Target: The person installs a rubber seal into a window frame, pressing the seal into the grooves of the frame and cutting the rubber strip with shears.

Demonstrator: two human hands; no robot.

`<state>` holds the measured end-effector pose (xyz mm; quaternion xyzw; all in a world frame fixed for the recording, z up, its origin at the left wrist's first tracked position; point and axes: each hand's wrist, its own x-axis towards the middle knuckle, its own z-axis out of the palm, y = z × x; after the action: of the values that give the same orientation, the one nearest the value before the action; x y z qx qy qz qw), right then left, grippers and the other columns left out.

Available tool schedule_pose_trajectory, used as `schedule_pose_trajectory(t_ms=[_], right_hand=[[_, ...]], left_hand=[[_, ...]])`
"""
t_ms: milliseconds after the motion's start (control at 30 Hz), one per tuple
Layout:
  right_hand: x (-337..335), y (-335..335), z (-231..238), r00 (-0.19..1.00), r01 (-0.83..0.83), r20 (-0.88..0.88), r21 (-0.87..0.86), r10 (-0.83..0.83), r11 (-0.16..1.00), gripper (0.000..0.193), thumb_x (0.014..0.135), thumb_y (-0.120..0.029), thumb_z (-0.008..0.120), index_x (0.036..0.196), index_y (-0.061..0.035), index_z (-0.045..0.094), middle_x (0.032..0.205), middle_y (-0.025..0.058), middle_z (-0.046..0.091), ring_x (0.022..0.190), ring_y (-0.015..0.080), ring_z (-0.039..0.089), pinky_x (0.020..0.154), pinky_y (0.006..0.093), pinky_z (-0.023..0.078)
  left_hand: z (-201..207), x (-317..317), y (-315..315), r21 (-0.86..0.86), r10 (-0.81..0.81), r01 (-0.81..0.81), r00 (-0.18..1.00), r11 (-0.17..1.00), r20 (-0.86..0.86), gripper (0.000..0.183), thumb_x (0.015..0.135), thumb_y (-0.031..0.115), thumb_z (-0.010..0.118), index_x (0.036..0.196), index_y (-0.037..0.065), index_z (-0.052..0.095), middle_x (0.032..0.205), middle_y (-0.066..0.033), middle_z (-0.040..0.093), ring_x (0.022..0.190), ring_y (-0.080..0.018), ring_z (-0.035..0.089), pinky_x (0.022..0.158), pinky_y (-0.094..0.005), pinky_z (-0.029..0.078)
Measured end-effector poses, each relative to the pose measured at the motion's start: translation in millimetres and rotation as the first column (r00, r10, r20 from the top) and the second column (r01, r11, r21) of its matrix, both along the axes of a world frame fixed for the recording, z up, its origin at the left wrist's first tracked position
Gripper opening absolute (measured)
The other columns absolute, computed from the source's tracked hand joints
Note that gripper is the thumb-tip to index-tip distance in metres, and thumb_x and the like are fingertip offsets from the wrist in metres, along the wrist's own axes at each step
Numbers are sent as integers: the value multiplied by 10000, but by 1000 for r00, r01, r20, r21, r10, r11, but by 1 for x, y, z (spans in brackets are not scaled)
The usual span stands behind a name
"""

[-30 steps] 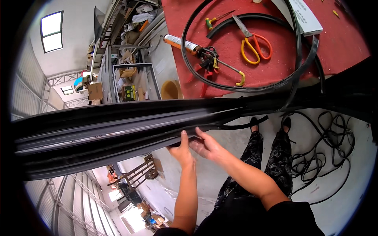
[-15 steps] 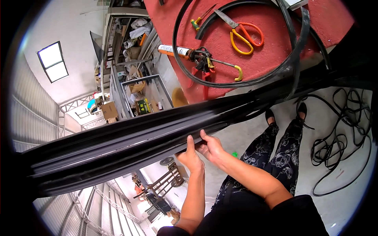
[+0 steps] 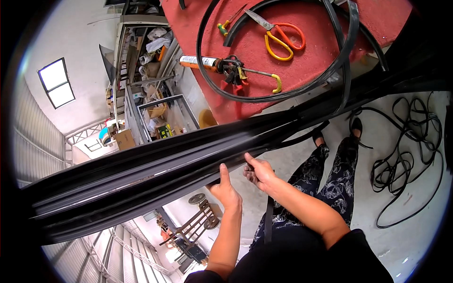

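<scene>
A long black profile with grey grooves stretches across in front of me from lower left to upper right. My left hand grips its near edge, thumb up against the side and fingers hidden beneath. Just right of it, my right hand has its fingers curled and its thumb against the profile's lower edge. Whatever lies in those fingers is hidden. A flat black strip hangs below my right wrist. Another black rubber strip leaves the profile to the right of my hand.
Beyond the profile, a red table bears scissors, a caulking gun, a small tool with a green-and-yellow handle and coiled black rubber strip. More strip lies tangled on the floor at right. Cluttered shelves stand at left.
My right hand has shifted slightly, and its curled fingers now show below the profile. A hanging strip has appeared below my right wrist. My left hand keeps its hold. The view has shifted slightly.
</scene>
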<state>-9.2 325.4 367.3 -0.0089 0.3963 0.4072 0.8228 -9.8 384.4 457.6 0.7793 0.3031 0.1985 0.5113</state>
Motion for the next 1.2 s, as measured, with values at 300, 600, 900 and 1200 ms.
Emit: schedule_pose_trajectory(t_ms=[300, 600, 900, 1200], right_hand=[[8, -7, 22, 992, 125, -6, -96, -126, 988, 253, 880, -253, 674, 831, -39, 548, 747, 69, 638, 615, 129, 607, 519, 216, 477], [12, 1, 7, 992, 115, -41, -102, -119, 988, 213, 883, -202, 663, 826, -29, 553, 732, 64, 624, 593, 113, 570, 484, 209, 447], [12, -10, 21, 985, -169, -47, -64, 166, 984, 450, 832, -416, 705, 818, 1, 535, 753, 79, 607, 568, 129, 578, 472, 231, 487], [13, -4, -3, 999, 24, -20, -87, -25, 996, 220, 890, -197, 660, 966, -27, 542, 803, 47, 622, 627, 88, 588, 501, 183, 476]], left_hand=[[-3, -1, 1, -6, -9, 9, 1000, 1000, -15, 553, 853, 49, 685, 1323, 22, 394, 1295, -97, 493, 1146, -185, 496, 1019, -323, 382], [-2, 1, -5, 28, -19, 20, 1000, 999, -14, 499, 872, 43, 656, 1307, 13, 413, 1279, -98, 501, 1129, -181, 499, 1007, -320, 385], [-2, 3, -6, 57, -24, 24, 1000, 998, -4, 506, 876, 68, 662, 1293, -62, 407, 1277, -125, 504, 1104, -179, 509, 979, -305, 395], [-8, 4, -3, 135, -17, 13, 999, 991, 28, 496, 874, 53, 659, 1287, -62, 409, 1271, -131, 506, 1107, -192, 510, 987, -314, 396]])
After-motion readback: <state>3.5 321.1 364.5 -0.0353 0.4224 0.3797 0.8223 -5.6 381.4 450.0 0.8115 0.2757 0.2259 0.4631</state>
